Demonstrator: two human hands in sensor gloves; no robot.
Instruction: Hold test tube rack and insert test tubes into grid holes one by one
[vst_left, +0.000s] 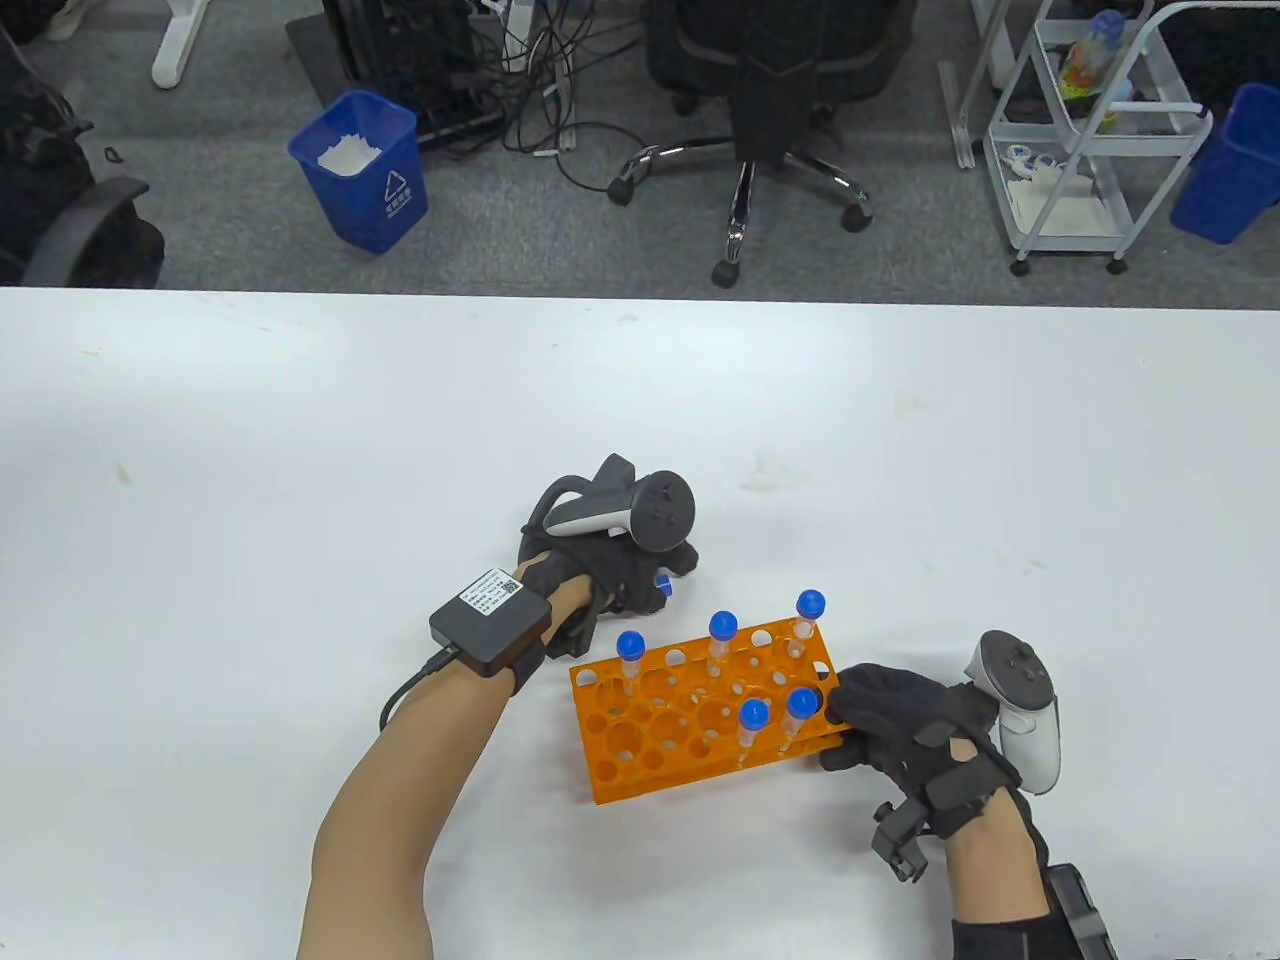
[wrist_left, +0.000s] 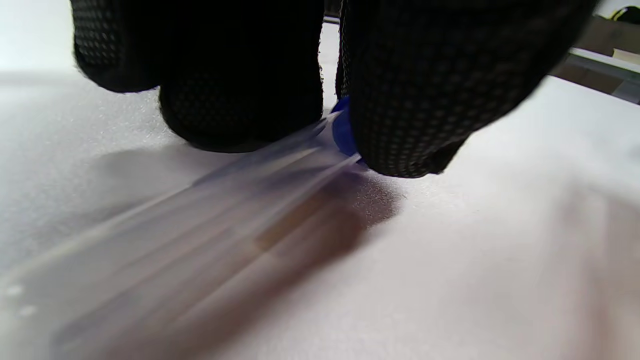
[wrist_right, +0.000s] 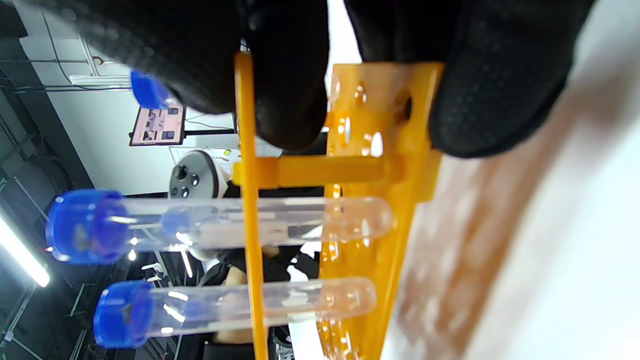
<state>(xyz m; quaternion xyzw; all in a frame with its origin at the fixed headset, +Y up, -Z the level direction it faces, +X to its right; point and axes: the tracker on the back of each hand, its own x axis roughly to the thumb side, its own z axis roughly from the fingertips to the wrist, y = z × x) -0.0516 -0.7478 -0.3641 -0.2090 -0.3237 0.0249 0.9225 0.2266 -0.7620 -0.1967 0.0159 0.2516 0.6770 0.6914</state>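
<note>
An orange test tube rack (vst_left: 705, 715) stands on the white table (vst_left: 300, 450), slightly angled, near the front edge and right of center, with five blue-capped test tubes upright in its grid holes. Three tubes stand along the far row: one at the left (vst_left: 629, 660), one in the middle (vst_left: 721, 640), one at the right corner (vst_left: 808, 615). Two more, one (vst_left: 752, 725) beside the other (vst_left: 800, 712), stand close together in the near row toward the right end.

The right hand (vst_left: 905, 735) grips the rack's right end, gloved fingers curled over the top plate and the thumb below; in the right wrist view the fingertips (wrist_right: 290, 75) press between the rack's upper and lower plates (wrist_right: 380, 165), with two tubes (wrist_right: 220, 225) seated through both.

Just beyond the rack's far left corner, the left hand (vst_left: 600, 570) bends down to the tabletop, its fingers closed around a sixth tube whose blue cap (vst_left: 662, 583) pokes out on the right side of the glove. The left wrist view shows gloved fingertips (wrist_left: 415, 100) pinching that tube (wrist_left: 240, 185) at its capped end, the clear body blurred and slanting low over the table surface.

Beyond the table sit a blue bin (vst_left: 362, 170), a black office chair (vst_left: 775, 110) and a white cart (vst_left: 1090, 130) on the grey floor.
</note>
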